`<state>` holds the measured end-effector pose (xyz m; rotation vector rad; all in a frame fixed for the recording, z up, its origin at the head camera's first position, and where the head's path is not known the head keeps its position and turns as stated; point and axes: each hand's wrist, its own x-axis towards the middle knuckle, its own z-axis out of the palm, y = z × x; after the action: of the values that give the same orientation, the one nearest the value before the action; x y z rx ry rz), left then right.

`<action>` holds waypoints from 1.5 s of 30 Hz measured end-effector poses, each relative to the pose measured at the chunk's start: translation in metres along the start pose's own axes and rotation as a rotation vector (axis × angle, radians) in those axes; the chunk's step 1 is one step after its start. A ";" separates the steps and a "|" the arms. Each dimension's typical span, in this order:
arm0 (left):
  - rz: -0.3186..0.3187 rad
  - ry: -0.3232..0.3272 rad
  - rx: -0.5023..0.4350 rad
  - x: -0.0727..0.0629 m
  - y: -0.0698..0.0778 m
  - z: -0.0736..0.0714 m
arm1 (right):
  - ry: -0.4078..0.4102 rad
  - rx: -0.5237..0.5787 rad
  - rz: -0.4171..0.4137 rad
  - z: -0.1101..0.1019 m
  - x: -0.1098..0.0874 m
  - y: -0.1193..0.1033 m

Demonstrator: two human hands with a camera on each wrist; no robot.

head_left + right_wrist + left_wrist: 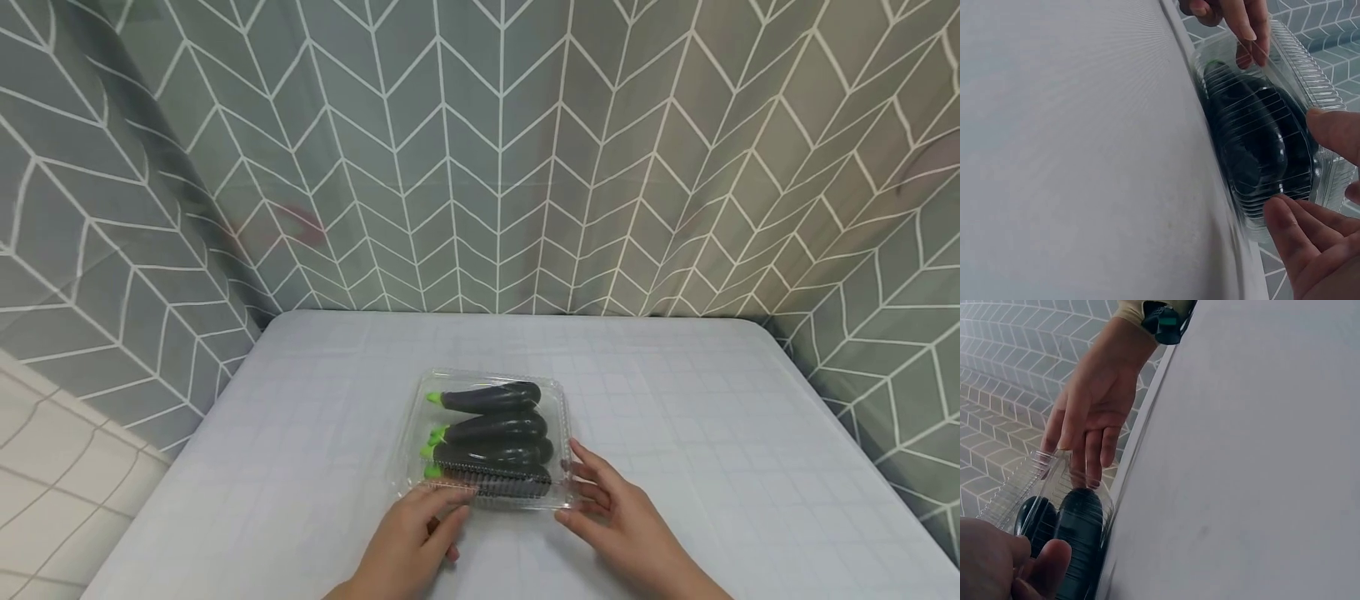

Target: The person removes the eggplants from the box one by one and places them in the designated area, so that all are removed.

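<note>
A clear plastic clamshell box (559, 417) with a ribbed front wall sits on the table, its lid down. Inside lie several dark eggplants (491, 429), their green stem ends all pointing left. My left hand (420, 533) is at the near left edge of the box, fingers over the rim and thumb in front. My right hand (626, 517) holds the near right corner, thumb at the front and fingers along the right side. In the right wrist view the right hand's fingertips (1280, 209) lie against the box's end.
A white cloth with a faint grid covers the table (300, 433). Grey curtains with white chevron lines (498, 167) hang behind the table and on both sides. Pale tiles (60, 483) show at the lower left. The right wrist wears a dark strapped device (1165, 324).
</note>
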<state>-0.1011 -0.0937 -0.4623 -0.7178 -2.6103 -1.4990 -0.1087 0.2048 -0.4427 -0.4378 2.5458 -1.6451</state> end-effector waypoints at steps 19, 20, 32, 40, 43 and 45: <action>0.009 0.121 0.119 0.015 -0.012 0.000 | 0.205 -0.359 -0.487 -0.006 0.018 0.006; 0.016 0.131 0.130 0.014 -0.013 0.000 | 0.207 -0.374 -0.518 -0.007 0.019 0.007; 0.068 0.154 0.167 0.010 -0.015 -0.001 | 0.173 -0.521 -0.556 -0.010 0.019 0.002; 0.099 0.143 0.155 0.011 -0.015 -0.001 | 0.129 -0.583 -0.638 -0.016 0.021 -0.003; 0.128 0.146 0.163 0.011 -0.016 -0.001 | 0.106 -0.634 -0.688 -0.019 0.023 -0.003; 0.132 0.144 0.169 0.012 -0.016 -0.001 | 0.093 -0.671 -0.737 -0.021 0.024 -0.002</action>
<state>-0.1181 -0.0970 -0.4714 -0.7199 -2.4917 -1.2284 -0.1357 0.2152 -0.4297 -1.5207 3.1792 -0.8360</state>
